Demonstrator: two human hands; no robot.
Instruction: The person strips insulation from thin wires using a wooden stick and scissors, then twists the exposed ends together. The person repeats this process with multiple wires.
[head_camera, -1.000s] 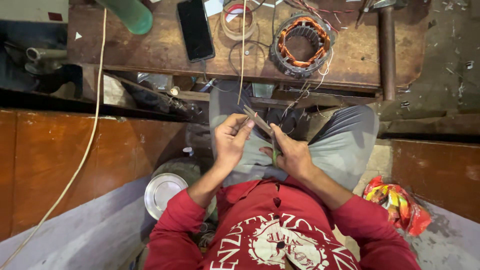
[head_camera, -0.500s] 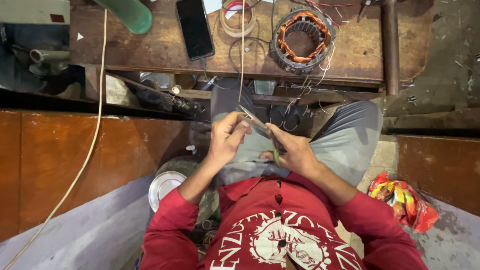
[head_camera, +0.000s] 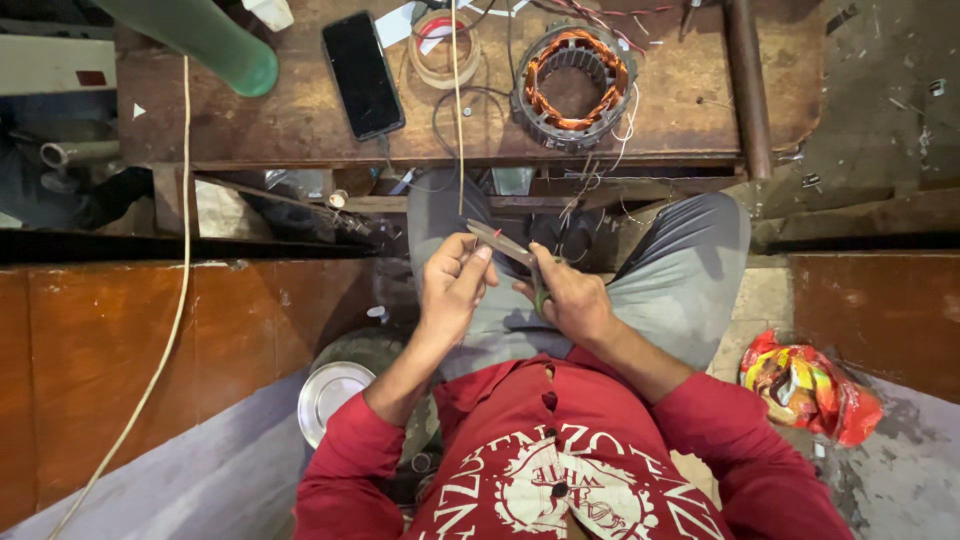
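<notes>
I sit with both hands over my lap in front of a low wooden bench. My right hand grips a pair of scissors, blades pointing up and left. My left hand pinches a small thin piece at the blade tips; what it is cannot be made out. On the bench ahead lies a motor stator with copper windings and loose wire ends hanging over the edge. A thin wire runs from the bench down toward my hands.
A black phone, a tape roll, a green cylinder and a metal pipe lie on the bench. A steel bowl sits at my left, a colourful plastic bag at my right. A cord crosses the floor.
The hands stay together over the lap with the scissors; my left fingers have shifted slightly at the blade tips. The view has drifted a little.
</notes>
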